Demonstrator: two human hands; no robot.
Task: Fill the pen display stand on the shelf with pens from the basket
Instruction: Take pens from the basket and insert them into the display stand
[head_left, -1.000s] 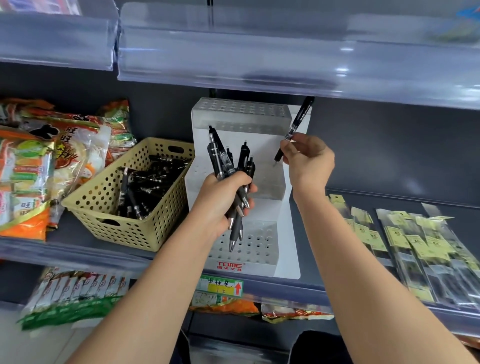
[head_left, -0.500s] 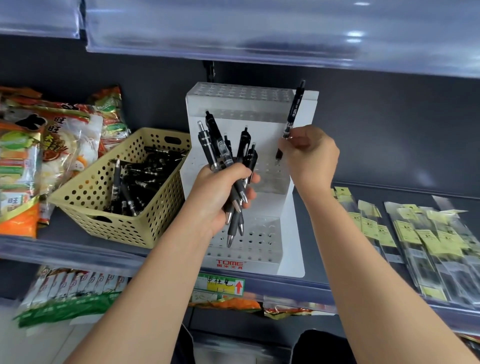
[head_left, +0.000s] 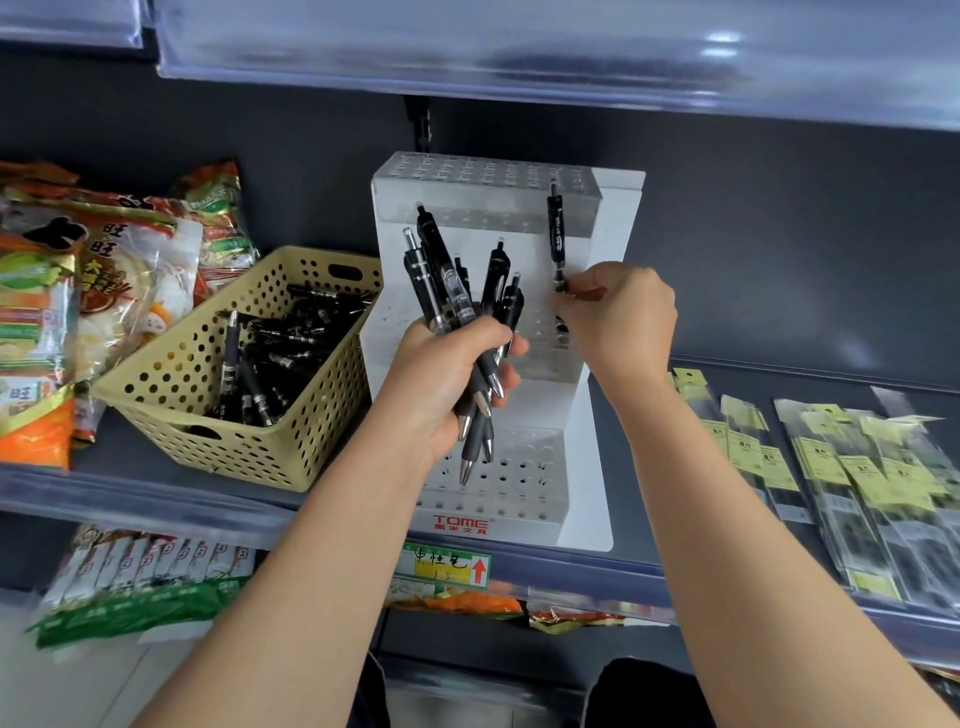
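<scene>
A white tiered pen display stand (head_left: 615, 218) with rows of holes sits on the shelf. My right hand (head_left: 618, 317) pinches one black pen (head_left: 556, 234) upright, its tip down at a hole on the right of the middle tier. In front of the stand my left hand (head_left: 447, 384) grips a bundle of several black pens (head_left: 457, 291), tips pointing down. To the left stands a yellow perforated basket (head_left: 171, 384) with many more black pens (head_left: 280, 353) inside.
Snack bags (head_left: 104, 270) crowd the shelf left of the basket. Flat packets with yellow labels (head_left: 831, 457) lie on the shelf to the right. A clear-edged upper shelf (head_left: 519, 47) hangs over the stand. More packets hang below the shelf edge.
My right hand has lowered the single pen from a slant near the top tier to upright, tip at the middle tier. My left hand has kept its bundle in place.
</scene>
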